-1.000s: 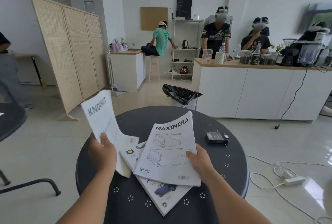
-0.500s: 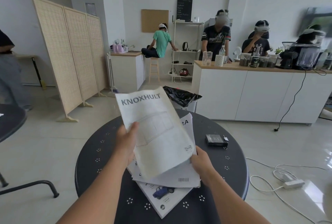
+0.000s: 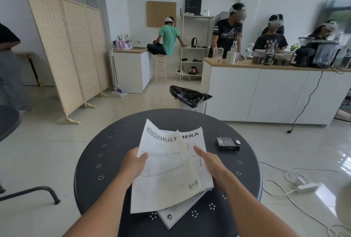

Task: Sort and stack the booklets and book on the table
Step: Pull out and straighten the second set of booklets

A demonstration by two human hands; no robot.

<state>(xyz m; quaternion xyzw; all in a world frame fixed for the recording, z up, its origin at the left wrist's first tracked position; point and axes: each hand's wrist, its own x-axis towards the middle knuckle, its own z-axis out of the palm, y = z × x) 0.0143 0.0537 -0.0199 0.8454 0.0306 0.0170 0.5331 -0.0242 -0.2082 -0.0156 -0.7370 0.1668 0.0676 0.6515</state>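
Note:
The white KNOXHULT booklet [image 3: 167, 176] lies on top of the pile on the round dark table [image 3: 106, 160]. My left hand [image 3: 133, 166] grips its left edge, thumb on the cover. Under it sits the MAXIMERA booklet [image 3: 197, 138], only its right strip and the letters "MERA" showing. My right hand [image 3: 210, 162] rests on that booklet's right side, fingers together and pointing forward. A thicker book [image 3: 176, 215] pokes out at the near bottom of the pile, turned at an angle.
A small black box [image 3: 227, 143] lies on the table to the right of the pile. A lined bin [image 3: 190, 98] stands just beyond the table. White cables and a power strip [image 3: 305, 187] trail on the floor at right. Several people stand at the far counter [image 3: 266, 65].
My left hand carried the KNOXHULT booklet from the left, over the pile, and lowered it onto the MAXIMERA booklet. My right hand stayed at the pile's right edge.

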